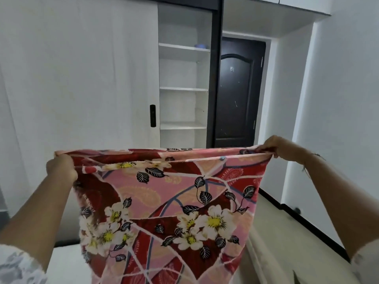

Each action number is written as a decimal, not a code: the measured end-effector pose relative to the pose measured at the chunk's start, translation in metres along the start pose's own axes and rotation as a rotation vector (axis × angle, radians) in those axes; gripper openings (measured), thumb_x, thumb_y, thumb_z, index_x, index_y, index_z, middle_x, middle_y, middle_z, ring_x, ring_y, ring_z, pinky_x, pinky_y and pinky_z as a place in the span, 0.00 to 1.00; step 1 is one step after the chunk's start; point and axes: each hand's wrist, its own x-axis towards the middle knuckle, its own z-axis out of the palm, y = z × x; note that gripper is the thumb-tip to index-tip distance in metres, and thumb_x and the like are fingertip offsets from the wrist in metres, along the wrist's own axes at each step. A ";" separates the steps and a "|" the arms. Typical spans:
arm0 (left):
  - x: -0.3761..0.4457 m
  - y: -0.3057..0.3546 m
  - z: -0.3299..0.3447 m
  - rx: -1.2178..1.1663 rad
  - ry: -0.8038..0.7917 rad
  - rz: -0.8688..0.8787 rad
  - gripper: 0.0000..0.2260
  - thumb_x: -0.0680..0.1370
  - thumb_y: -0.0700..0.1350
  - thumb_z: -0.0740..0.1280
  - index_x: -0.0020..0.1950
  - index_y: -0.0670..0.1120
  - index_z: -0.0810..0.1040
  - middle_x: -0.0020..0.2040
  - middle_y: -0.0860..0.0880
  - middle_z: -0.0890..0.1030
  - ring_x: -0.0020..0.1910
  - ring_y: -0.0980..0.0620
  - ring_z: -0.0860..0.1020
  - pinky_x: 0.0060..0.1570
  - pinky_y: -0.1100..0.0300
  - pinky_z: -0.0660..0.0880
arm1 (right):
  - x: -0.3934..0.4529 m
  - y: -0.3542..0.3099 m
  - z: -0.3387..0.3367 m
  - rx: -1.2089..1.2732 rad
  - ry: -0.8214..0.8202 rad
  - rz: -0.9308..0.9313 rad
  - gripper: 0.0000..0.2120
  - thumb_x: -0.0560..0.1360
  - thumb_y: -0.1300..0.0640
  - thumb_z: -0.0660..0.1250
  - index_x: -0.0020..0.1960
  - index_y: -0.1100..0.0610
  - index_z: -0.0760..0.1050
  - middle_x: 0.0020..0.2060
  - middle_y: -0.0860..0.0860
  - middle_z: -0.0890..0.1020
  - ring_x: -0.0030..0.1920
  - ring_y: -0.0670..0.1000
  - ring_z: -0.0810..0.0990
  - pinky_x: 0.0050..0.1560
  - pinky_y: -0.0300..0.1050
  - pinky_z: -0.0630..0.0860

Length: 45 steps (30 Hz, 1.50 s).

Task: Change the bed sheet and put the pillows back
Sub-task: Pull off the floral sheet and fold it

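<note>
Plainly the sheet [164, 201] looks light and limp. Left hand [61, 169] and right hand [272, 147] each grip its top edge, cloth sagging below; corners seem the best hold.

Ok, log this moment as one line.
stage: unfolding | left hand: grips red-and-pink floral cotton sheet top edge | right hand: grips other end | sheet: hanging, stretched

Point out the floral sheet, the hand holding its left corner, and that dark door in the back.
floral sheet [164, 201], head view, middle of the hanging cloth.
left hand [61, 169], head view, back of the hand gripping the top left corner.
dark door [235, 89], head view, centre panel.
</note>
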 end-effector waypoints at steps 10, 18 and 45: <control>0.029 -0.032 -0.007 -0.003 -0.006 -0.148 0.21 0.78 0.53 0.53 0.67 0.44 0.70 0.62 0.44 0.76 0.55 0.42 0.78 0.54 0.47 0.76 | -0.009 0.015 0.028 -0.341 -0.009 0.173 0.16 0.77 0.63 0.62 0.31 0.54 0.68 0.35 0.49 0.72 0.40 0.48 0.72 0.37 0.33 0.66; -0.001 -0.038 -0.012 0.022 -0.041 -0.063 0.18 0.81 0.40 0.54 0.70 0.38 0.68 0.68 0.40 0.71 0.52 0.49 0.73 0.51 0.58 0.70 | -0.023 0.025 0.028 -0.620 0.079 0.140 0.07 0.76 0.61 0.64 0.40 0.57 0.76 0.40 0.50 0.72 0.44 0.54 0.76 0.44 0.42 0.72; -0.049 -0.031 -0.008 0.074 -0.461 -0.187 0.13 0.76 0.34 0.52 0.35 0.45 0.70 0.17 0.51 0.72 0.13 0.55 0.68 0.16 0.72 0.64 | -0.022 0.039 0.027 -0.123 0.227 0.734 0.09 0.77 0.64 0.59 0.41 0.66 0.74 0.32 0.57 0.78 0.30 0.54 0.78 0.21 0.30 0.72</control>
